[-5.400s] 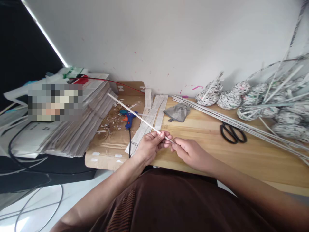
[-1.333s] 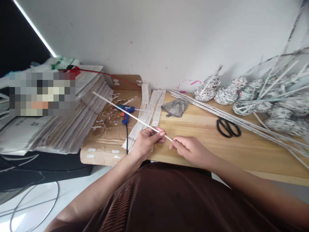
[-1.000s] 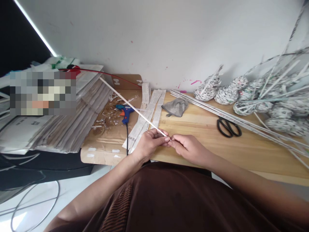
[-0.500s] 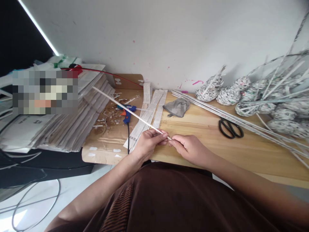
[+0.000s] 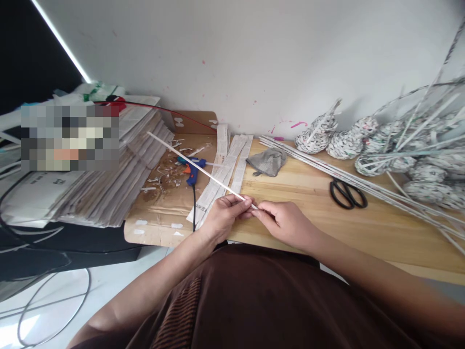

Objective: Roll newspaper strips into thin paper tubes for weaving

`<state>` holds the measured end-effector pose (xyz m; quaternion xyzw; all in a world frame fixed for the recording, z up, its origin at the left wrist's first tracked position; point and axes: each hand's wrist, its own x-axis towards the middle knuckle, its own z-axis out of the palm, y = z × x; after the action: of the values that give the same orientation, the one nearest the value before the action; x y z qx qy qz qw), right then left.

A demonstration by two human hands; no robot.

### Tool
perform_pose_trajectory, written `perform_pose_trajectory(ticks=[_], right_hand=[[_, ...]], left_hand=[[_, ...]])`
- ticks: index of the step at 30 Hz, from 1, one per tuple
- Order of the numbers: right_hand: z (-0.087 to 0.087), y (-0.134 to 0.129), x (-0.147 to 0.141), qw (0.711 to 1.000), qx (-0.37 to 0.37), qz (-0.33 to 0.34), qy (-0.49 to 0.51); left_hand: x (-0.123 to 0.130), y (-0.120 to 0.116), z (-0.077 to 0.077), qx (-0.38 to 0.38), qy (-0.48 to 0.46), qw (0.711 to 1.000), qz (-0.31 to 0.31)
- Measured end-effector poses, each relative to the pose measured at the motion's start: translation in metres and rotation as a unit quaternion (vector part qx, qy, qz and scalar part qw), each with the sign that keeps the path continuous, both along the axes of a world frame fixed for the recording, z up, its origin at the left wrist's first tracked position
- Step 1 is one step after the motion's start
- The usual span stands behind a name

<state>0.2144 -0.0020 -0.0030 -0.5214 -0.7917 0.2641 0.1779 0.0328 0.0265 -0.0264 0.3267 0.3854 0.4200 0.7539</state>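
A thin white rolled paper tube [image 5: 196, 166] slants from the upper left down into both hands above the table's front edge. My left hand [image 5: 227, 213] pinches it between thumb and fingers close to its lower end. Just right of that, my right hand [image 5: 278, 218] grips the lower end itself, its thumb and forefinger closed on the tip; the two hands nearly touch. Beneath the tube lie flat newspaper strips [image 5: 218, 184] and a blue glue gun [image 5: 194, 172] with a black cord.
Stacked newspaper [image 5: 109, 184] stands left, beside cardboard [image 5: 156, 213] strewn with scraps. A grey cloth [image 5: 268, 162], black-handled scissors [image 5: 348, 194] and long paper tubes [image 5: 327, 169] lie on the wooden table [image 5: 308, 194]. Woven paper pieces [image 5: 348, 138] stand at the back right.
The view has shifted very slightly. Both hands keep hold of the paper tube in almost the same place, the right fingers slightly changed at its end.
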Motion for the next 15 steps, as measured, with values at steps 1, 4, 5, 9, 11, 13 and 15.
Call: perform_pose_trajectory(ticks=[1,4,5,9,11,13,15], right_hand=[[-0.0009,-0.001,-0.0011,0.999,0.035,0.002,-0.036],[-0.0038,-0.0022,-0.0006,0.993,0.082,-0.004,-0.08],[-0.0044,-0.0017,0.0005,0.996,0.064,-0.007,-0.061],[-0.0037,0.0032,0.0055,0.963,-0.225,0.025,0.143],[-0.0017,0.0048,0.0059,0.932,-0.301,0.03,0.197],[0.0005,0.0046,0.0042,0.961,-0.222,0.012,0.164],[0.0021,0.0031,0.0012,0.991,-0.093,-0.004,0.096]], left_hand=[[-0.0008,0.0007,0.0005,-0.002,0.002,1.0,0.01],[-0.0032,0.0027,0.0012,-0.005,0.011,0.999,0.034],[-0.0038,0.0032,0.0014,-0.006,0.013,0.999,0.036],[-0.0037,0.0038,0.0033,-0.009,0.01,0.999,0.029],[-0.003,0.0038,0.0043,-0.009,0.005,1.0,0.024],[-0.0024,0.0039,0.0045,-0.011,0.004,1.0,0.015],[-0.0026,0.004,0.0036,-0.012,0.009,1.0,0.007]])
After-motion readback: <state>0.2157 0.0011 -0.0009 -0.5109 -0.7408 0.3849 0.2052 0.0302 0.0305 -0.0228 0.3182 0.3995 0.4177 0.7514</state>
